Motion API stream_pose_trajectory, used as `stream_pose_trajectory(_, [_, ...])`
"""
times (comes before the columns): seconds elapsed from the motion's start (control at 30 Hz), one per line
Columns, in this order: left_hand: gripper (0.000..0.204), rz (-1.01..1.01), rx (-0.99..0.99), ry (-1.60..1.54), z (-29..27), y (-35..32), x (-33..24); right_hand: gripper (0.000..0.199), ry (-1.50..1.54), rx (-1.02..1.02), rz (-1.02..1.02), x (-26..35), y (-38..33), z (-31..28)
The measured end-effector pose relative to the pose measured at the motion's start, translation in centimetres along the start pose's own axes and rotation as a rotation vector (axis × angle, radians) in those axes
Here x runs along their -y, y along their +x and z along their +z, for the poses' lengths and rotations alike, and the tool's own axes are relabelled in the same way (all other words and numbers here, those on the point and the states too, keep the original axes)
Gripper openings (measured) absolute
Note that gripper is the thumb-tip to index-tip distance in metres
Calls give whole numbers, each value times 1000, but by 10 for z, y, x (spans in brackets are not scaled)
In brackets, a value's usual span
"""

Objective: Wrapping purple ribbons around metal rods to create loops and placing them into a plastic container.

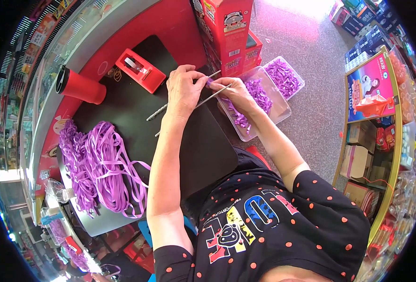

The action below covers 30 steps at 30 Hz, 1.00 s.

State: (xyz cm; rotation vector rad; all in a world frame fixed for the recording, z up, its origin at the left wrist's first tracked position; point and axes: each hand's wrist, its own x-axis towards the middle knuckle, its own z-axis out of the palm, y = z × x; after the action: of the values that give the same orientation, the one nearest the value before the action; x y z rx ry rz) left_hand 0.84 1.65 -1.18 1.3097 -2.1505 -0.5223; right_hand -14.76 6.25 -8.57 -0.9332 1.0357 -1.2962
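Observation:
My left hand [184, 89] and my right hand [238, 96] meet above the far right part of the black tabletop [208, 141]. Their fingertips pinch together at a small piece of purple ribbon [210, 82], mostly hidden by the fingers. Two thin metal rods [212, 96] slant past the hands, one passing behind my left hand and one close to my right fingers. Whether either hand grips the rods is unclear. Just right of my right hand, a clear plastic box [279, 113] holds many small folded purple ribbon pieces [259, 96].
Long bundles of purple ribbon [114, 169] lie at the table's left. A red tumbler [83, 87] and a red box-shaped device [141, 70] sit at the back. Red cartons [229, 37] stand beyond; a second box of purple pieces [283, 77] is behind. Shelves [377, 155] line the right.

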Motion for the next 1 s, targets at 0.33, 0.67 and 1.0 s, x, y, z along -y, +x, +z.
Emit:
stream_pose_trajectory(0.33, [20,52,-37,52,2,-9,7,27,-317,-97,-272,4,11,-4])
stream_pose_trajectory(0.67, [19,85,-101,46,6,-12,10,20,-388,169,-105,10,22,-16])
stream_pose_trajectory(1.0, [19,85,-103,49,8,-13,12,25,-933,213,-100,-31,18,-39])
